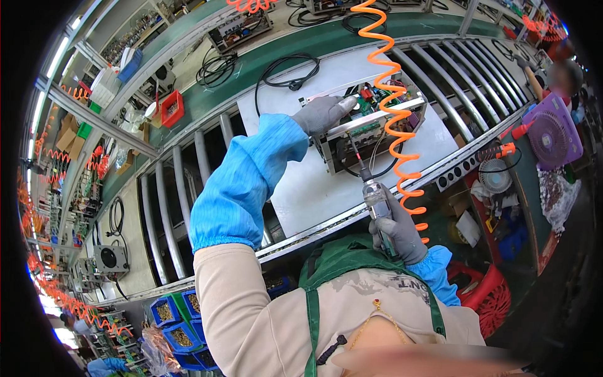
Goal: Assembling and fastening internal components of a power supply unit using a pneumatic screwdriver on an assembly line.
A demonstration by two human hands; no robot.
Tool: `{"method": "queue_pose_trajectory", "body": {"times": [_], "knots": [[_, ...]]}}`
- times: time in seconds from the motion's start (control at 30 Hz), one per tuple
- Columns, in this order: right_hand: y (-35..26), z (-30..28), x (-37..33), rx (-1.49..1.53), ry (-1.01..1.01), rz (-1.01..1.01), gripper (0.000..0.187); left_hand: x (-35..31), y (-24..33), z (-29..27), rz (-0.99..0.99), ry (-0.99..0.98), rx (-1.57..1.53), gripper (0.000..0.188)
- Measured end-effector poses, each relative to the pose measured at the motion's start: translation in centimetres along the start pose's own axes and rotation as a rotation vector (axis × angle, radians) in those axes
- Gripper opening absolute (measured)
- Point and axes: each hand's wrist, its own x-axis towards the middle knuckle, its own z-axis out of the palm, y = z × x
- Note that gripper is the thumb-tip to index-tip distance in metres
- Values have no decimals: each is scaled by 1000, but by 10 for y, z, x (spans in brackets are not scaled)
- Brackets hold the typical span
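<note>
A metal chassis (330, 147) with an open frame holds circuit boards and wires, and sits on a white board (301, 198) over the rollers. My left hand (325, 115), in a grey glove, lies across its upper left side. The fingers bend over the top rail, and their tips reach toward the circuit board (367, 103). In my gloved right hand (402, 229) is a power screwdriver (377, 198), gripped around its body. Its thin bit points up and away toward the chassis's near side. Whether the tip touches a screw is too small to tell.
An orange coiled hose (392, 129) hangs in front of the chassis. Black cables (289, 72) lie behind it. Metal rollers (166, 213) run to both sides. Blue bins (179, 336) of small parts stand at lower left, a red bin (171, 108) farther back. A purple fan (553, 132) stands at right.
</note>
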Motion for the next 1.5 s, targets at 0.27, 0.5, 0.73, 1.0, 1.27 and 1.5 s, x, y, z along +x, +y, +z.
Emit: {"method": "queue_pose_trajectory", "body": {"times": [0.27,0.5,0.73,1.0,1.27,1.5], "knots": [[3,-4,0,70,-11,-4,83,1,-10,1,14,19,-108,63],[1,-5,2,98,-49,-14,83,3,-31,-35,113,-653,-131,80],[3,-11,2,103,-57,-18,83,5,-25,-28,147,-614,268,59],[-6,-9,4,5,-45,14,85,0,-39,-21,169,-495,93,50],[13,-48,-6,-554,-197,-91,100,-84,10,48,563,305,516,44],[-65,12,-15,-1791,-185,-1031,62,-170,16,132,268,293,130,49]]}}
